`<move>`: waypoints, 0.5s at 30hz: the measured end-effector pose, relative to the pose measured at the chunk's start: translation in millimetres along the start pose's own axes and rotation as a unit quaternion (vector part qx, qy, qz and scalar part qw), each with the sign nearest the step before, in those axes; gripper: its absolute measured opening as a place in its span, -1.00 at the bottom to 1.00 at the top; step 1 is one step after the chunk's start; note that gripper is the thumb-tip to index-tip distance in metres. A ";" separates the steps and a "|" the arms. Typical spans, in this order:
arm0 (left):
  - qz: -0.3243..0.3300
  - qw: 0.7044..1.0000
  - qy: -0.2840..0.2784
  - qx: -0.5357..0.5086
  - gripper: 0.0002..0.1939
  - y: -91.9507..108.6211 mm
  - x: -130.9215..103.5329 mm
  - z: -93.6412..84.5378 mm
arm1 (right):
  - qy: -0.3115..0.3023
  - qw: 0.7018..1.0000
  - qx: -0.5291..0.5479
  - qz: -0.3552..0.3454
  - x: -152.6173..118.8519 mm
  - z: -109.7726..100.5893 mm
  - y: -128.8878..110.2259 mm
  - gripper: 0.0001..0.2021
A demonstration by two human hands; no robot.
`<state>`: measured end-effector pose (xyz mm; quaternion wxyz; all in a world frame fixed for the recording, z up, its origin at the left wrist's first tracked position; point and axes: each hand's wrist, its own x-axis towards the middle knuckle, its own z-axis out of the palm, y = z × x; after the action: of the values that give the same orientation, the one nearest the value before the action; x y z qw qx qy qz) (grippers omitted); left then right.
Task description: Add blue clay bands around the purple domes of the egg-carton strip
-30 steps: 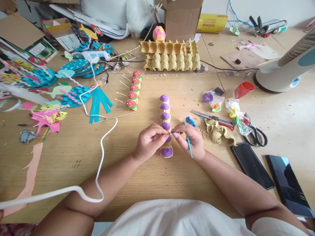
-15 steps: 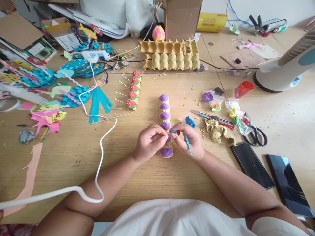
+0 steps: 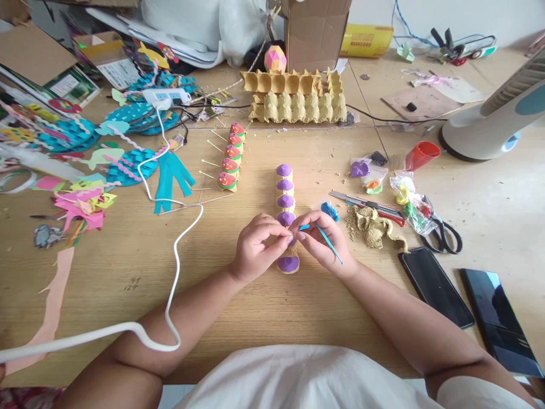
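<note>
My left hand (image 3: pixel 259 244) is closed in a pinch over the egg-carton strip; whatever is between its fingertips is too small to make out. Facing it, nearly fingertip to fingertip, my right hand (image 3: pixel 326 244) is closed on a thin blue modelling tool (image 3: pixel 328 236), which slants across the palm. A bit of blue clay (image 3: pixel 304 227) shows by the right fingers. Below both hands lies the egg-carton strip (image 3: pixel 292 250), its humps capped with purple clay (image 3: pixel 285 202) and partly hidden by the fingers. A lump of blue clay (image 3: pixel 329 212) sits just beyond my right hand.
Right of the hands lie a utility knife (image 3: pixel 383 210), torn carton scraps (image 3: pixel 368 227), scissors (image 3: pixel 447 236), and two phones (image 3: pixel 436 287). A decorated red-and-green carton strip (image 3: pixel 231 153) stands at left. A white cable (image 3: pixel 175 267) crosses near my left arm. Egg cartons (image 3: pixel 304 106) are behind.
The blue tool has swung in my right hand, its lower end now further right and slightly higher. Both hands stay nearly in place, fingertips close together.
</note>
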<state>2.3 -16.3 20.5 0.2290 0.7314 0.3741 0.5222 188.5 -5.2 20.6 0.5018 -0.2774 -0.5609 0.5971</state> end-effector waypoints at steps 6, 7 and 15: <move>0.031 0.999 0.010 0.008 -0.83 -1.7 -0.4 1.5 | -0.003 1.000 0.013 -0.009 0.8 -1.4 2.5 -0.79; 0.033 0.999 0.010 0.012 -0.83 -1.5 -0.5 1.5 | -0.003 1.000 0.013 -0.012 0.9 -1.4 2.6 -0.79; 0.054 0.997 0.018 0.044 -0.85 0.2 1.4 1.3 | 0.007 0.998 -0.056 -0.038 -1.2 -2.1 3.3 -0.84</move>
<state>3.8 -15.3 21.1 0.1608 0.7504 0.3609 0.5299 189.8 -5.0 16.8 0.5120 -0.2878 -0.6000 0.5432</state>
